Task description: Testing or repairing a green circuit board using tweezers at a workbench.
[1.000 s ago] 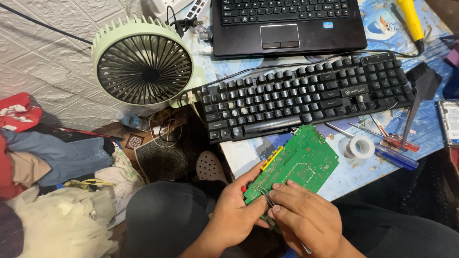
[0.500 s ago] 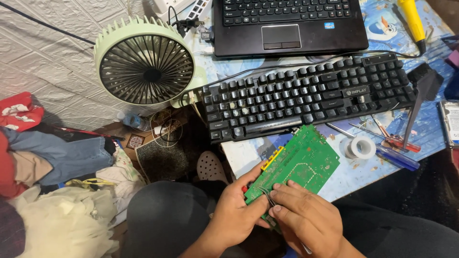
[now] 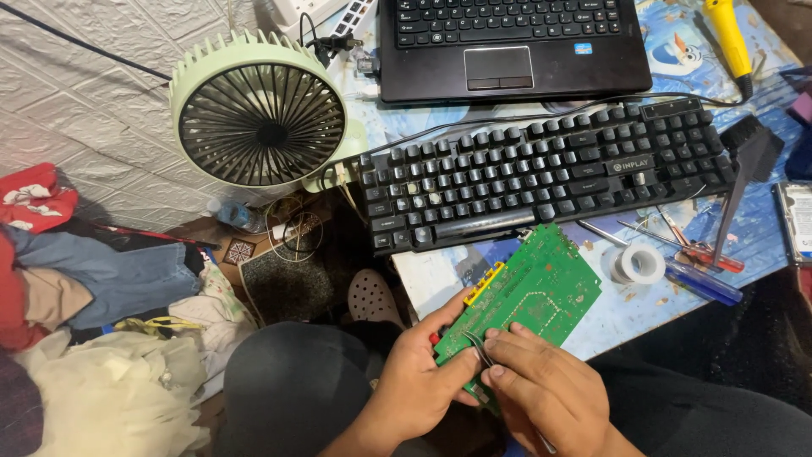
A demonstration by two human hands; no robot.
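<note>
The left hand (image 3: pixel 419 385) grips the near edge of a flat green circuit board (image 3: pixel 529 292), thumb pressed on its top face, fingers curled beneath. The board is a thin rigid rectangle with fine pale traces and a yellow strip along its left edge; it tilts up over the person's lap, its far corner reaching over the counter (image 3: pixel 626 309) edge. The right hand (image 3: pixel 541 393) pinches slim metal tweezers (image 3: pixel 480 351), their pointed tips touching the board's near end. Just beyond the board lies a black keyboard (image 3: pixel 541 173) with raised square keys, and behind it an open black laptop (image 3: pixel 512 42). A round pale-green fan (image 3: pixel 262 118) with a dark ribbed grille stands to the left. Right of the board sit a white roll of tape (image 3: pixel 640 264) and screwdrivers (image 3: pixel 702 269). Crumpled clothes (image 3: pixel 101 296) are heaped on the floor at left.
</note>
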